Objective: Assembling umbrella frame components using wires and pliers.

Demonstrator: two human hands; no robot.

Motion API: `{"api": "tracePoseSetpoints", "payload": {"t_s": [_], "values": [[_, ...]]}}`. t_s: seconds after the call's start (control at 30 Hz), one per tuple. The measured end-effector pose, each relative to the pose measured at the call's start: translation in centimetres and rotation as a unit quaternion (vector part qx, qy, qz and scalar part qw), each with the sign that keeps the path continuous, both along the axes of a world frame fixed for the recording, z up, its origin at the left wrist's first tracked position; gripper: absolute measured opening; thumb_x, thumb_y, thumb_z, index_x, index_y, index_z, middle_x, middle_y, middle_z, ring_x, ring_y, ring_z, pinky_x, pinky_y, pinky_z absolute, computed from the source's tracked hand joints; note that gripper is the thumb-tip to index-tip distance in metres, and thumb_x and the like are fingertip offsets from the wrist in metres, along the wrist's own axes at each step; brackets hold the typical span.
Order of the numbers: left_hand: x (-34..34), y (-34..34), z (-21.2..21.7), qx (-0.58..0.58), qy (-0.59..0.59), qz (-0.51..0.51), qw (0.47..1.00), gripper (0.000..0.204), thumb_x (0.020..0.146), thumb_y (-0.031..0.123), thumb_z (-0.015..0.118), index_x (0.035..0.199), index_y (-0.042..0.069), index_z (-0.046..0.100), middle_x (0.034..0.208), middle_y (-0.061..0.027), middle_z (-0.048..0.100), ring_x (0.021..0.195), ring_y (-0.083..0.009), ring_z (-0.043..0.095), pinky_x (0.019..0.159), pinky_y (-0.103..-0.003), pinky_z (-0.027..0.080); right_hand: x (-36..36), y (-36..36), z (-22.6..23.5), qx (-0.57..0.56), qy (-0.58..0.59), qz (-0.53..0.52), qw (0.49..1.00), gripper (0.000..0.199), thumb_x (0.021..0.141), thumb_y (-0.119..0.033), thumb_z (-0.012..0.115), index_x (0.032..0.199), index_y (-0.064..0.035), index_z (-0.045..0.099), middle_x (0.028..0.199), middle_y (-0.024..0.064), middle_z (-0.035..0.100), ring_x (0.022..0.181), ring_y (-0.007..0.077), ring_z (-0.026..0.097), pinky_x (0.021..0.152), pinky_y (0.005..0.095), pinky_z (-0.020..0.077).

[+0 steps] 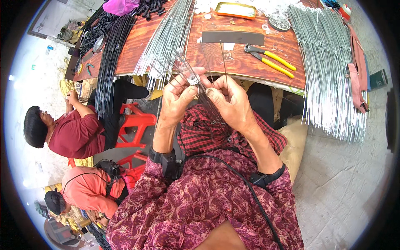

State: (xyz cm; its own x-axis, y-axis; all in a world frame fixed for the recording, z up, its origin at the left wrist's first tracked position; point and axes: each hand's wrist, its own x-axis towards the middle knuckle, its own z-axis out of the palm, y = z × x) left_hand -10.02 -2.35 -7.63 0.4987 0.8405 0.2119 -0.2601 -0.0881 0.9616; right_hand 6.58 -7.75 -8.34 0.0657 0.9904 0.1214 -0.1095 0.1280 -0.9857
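Observation:
Above my lap, my left hand point(178, 95) and my right hand point(232, 102) are close together at chest height. A small bunch of thin dark metal rods point(209, 106) runs between them, several rod ends fanning up past the fingers. My left thumb and fingers pinch a small clear plastic piece point(193, 79) at the rods. My right thumb and fingers are closed around rods at the right side of the bunch. The lower rod ends lie over a red-and-black checked cloth point(196, 125) on my lap. How the rods join the plastic is too small to tell.
On the red wooden table point(208, 62) lie yellow-handled pliers point(273, 61), a dark flat strip point(239, 38), a yellow-rimmed tray point(225, 15) and a round dish point(279, 23). Silver rod bundles point(329, 71) overhang the edge. Two people point(79, 133) work to the left beside red stools point(139, 121).

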Motion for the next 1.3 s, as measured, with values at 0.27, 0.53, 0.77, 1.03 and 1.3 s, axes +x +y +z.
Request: {"api": "tracePoseSetpoints", "payload": {"t_s": [0.27,0.53,0.77,1.03,1.3], "values": [[-0.3,0.3,-0.2,0.022,0.001,-0.002,1.000,0.051,0.089,0.023,0.068,0.128,-0.005,0.051,0.103,-0.0099,0.066,0.099,-0.0163,0.062,0.088,-0.029,0.049,-0.6,-0.4,0.5,0.064,-0.135,-0.081,0.985,0.015,0.083,-0.009,0.065,0.083,0.0007,0.054,0.074,0.0126,0.060,0.061,0.0251,0.060,0.057,0.0339,0.0472],[0.6,-0.3,0.1,-0.020,0.016,0.051,0.998,0.046,0.086,0.014,0.070,0.126,-0.004,0.055,0.101,-0.0084,0.067,0.093,-0.0134,0.063,0.084,-0.026,0.050,0.2,0.0,0.8,0.078,-0.104,-0.118,0.984,0.012,0.078,-0.004,0.068,0.084,0.0003,0.059,0.078,0.0109,0.061,0.071,0.0229,0.064,0.063,0.0333,0.0494],[1.1,-0.7,0.7,-0.029,0.024,0.063,0.997,0.043,0.087,0.011,0.069,0.126,-0.003,0.055,0.102,-0.0079,0.066,0.094,-0.0133,0.062,0.085,-0.026,0.050,0.5,0.0,0.8,0.107,-0.072,-0.109,0.986,0.015,0.075,0.001,0.070,0.087,0.0004,0.062,0.082,0.0077,0.061,0.074,0.0163,0.064,0.068,0.0283,0.0501],[1.2,-0.9,0.9,-0.017,0.017,0.067,0.997,0.038,0.089,0.009,0.067,0.123,-0.003,0.054,0.103,-0.0078,0.066,0.096,-0.0142,0.063,0.088,-0.028,0.051,0.5,-0.1,1.2,0.126,-0.082,-0.088,0.985,0.015,0.076,0.004,0.068,0.091,0.0006,0.066,0.084,0.0064,0.062,0.075,0.0134,0.063,0.069,0.0258,0.0501],[1.2,-1.1,1.2,-0.021,0.032,0.075,0.996,0.039,0.088,0.009,0.067,0.123,-0.003,0.056,0.103,-0.0077,0.066,0.097,-0.0140,0.063,0.089,-0.028,0.051,0.3,-0.1,1.3,0.123,-0.074,-0.088,0.986,0.014,0.077,0.003,0.069,0.090,-0.0002,0.068,0.084,0.0063,0.065,0.077,0.0132,0.065,0.067,0.0252,0.0509]]}}
